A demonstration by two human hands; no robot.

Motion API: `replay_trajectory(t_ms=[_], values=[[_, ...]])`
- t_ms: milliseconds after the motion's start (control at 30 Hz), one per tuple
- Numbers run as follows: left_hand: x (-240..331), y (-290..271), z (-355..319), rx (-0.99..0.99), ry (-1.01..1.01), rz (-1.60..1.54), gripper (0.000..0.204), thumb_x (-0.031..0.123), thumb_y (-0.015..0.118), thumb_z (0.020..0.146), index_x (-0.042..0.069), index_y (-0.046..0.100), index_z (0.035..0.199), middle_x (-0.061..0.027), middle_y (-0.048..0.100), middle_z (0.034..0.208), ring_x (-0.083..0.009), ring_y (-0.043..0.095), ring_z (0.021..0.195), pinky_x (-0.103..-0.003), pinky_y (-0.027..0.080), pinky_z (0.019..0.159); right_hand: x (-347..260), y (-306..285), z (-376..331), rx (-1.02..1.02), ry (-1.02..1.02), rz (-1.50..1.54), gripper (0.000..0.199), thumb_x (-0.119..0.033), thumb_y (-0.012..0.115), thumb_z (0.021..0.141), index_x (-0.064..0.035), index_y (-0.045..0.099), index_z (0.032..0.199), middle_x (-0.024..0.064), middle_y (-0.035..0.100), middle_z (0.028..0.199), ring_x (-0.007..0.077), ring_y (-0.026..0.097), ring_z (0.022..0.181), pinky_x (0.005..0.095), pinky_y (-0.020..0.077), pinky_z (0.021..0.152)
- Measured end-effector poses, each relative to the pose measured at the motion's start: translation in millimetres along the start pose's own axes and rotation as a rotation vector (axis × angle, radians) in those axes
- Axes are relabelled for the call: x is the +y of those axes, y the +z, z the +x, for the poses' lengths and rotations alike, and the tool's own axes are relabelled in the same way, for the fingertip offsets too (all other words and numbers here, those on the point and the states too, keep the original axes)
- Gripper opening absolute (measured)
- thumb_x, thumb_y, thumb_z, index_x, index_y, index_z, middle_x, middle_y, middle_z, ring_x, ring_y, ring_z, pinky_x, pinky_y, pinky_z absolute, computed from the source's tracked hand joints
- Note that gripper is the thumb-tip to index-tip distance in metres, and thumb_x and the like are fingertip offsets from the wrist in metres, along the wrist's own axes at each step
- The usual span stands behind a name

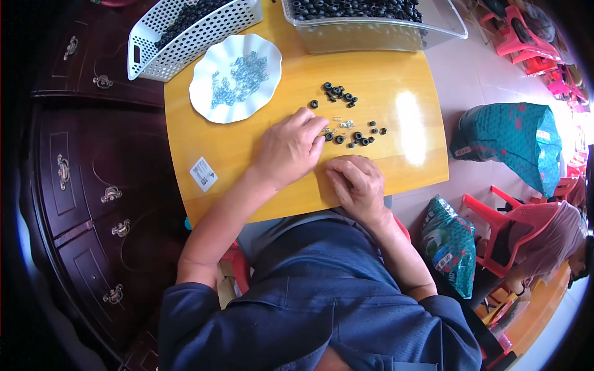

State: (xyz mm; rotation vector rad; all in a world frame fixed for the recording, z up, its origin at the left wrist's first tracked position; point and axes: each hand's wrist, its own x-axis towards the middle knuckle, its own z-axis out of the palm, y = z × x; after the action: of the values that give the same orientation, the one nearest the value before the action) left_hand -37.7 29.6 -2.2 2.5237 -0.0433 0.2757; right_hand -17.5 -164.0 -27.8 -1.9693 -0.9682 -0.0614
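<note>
My left hand (291,148) is over the yellow table, its fingertips pinched together beside a few small clear pieces (348,124); whatever they grip is too small to make out. Close to the table's near edge, my right hand (359,185) rests with curled fingers, and anything inside is hidden. Small black rings (340,140) lie scattered just beyond my right hand. Farther off is a second loose cluster of black rings (337,91). On the left stands a white wavy-rimmed plate (204,102) bearing many small clear pieces (247,74).
A white perforated basket (198,43) and a clear plastic bin (365,36), both full of black parts, stand at the table's far side. A white label (203,174) lies at left. Dark drawers (80,247) flank the table; green sacks (507,142) and red chairs are at right.
</note>
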Motion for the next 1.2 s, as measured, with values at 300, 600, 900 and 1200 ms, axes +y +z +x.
replay_trajectory(t_ms=[300,600,900,1200], values=[[-2,7,7,0.011,0.068,0.024,0.016,0.011,0.072,0.083,0.008,0.069,0.098,-0.0067,0.062,0.091,-0.0272,0.067,0.084,-0.041,0.055,0.071,1,0,0,0.011,0.000,0.002,0.020,0.001,0.073,0.077,-0.0050,0.068,0.096,0.0094,0.071,0.088,0.0282,0.068,0.080,0.0371,0.0523,0.073],[-5,10,7,0.029,0.108,0.099,0.011,0.010,0.071,0.082,0.007,0.062,0.086,-0.0085,0.061,0.091,-0.0293,0.063,0.084,-0.042,0.052,0.071,0,1,0,0.007,0.005,0.000,0.020,0.000,0.074,0.078,-0.0054,0.069,0.096,0.0096,0.071,0.088,0.0282,0.068,0.081,0.0369,0.0523,0.074],[1,-12,5,0.140,0.108,-0.006,0.013,0.003,0.069,0.083,0.005,0.059,0.091,-0.0114,0.060,0.092,-0.0335,0.060,0.088,-0.044,0.049,0.075,-7,0,2,0.050,0.059,0.116,0.014,0.001,0.073,0.081,-0.0034,0.071,0.094,0.0104,0.070,0.084,0.0245,0.067,0.074,0.0320,0.0521,0.072],[29,-34,-27,-0.009,0.212,-0.085,0.017,0.003,0.072,0.081,0.005,0.060,0.094,-0.0117,0.061,0.093,-0.0325,0.062,0.086,-0.042,0.051,0.071,-25,-12,6,-0.117,0.737,0.952,0.025,-0.021,0.056,0.106,0.0008,0.064,0.113,0.0010,0.067,0.094,0.0071,0.057,0.083,0.0240,0.0476,0.078]])
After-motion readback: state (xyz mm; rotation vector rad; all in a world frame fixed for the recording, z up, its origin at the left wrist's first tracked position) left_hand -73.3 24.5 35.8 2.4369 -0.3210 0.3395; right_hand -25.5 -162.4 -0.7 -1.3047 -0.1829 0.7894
